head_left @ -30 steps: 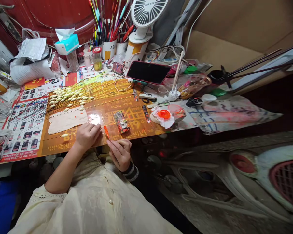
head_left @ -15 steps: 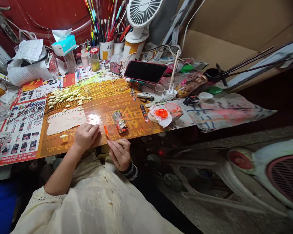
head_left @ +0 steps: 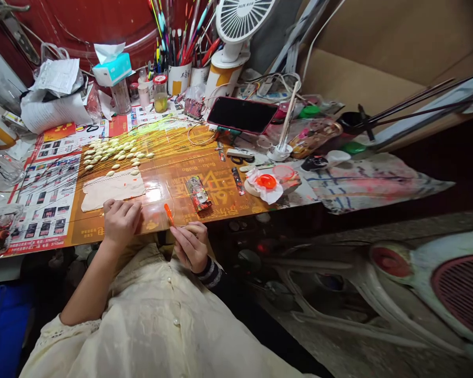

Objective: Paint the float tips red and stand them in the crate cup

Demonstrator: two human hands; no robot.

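My left hand (head_left: 122, 220) is closed at the table's front edge, just below a pale cloth (head_left: 111, 191) with small orange specks. Its fingertips are hidden, so what it holds cannot be made out. A thin dark line runs out beside it. My right hand (head_left: 192, 245) pinches a slim orange-tipped stick (head_left: 168, 214), which points up and left over the table edge; whether it is a brush is unclear. Just above my right hand lies a paint-spattered block (head_left: 199, 193). Many pale oval pieces on thin stems (head_left: 120, 156) lie fanned behind the cloth.
Right of the block, orange paint (head_left: 266, 181) sits in a paper-lined dish. Behind it are a phone (head_left: 242, 115), a small pot with sticks (head_left: 279, 152) and a white fan (head_left: 244, 18). Tissues (head_left: 112, 69) and jars stand at the back. Below right is a scooter-like vehicle (head_left: 402, 283).
My left hand has moved left, over the spot where a single pale oval piece lay. My right hand stays nearly in place with the orange-tipped stick. The whole view has shifted slightly.
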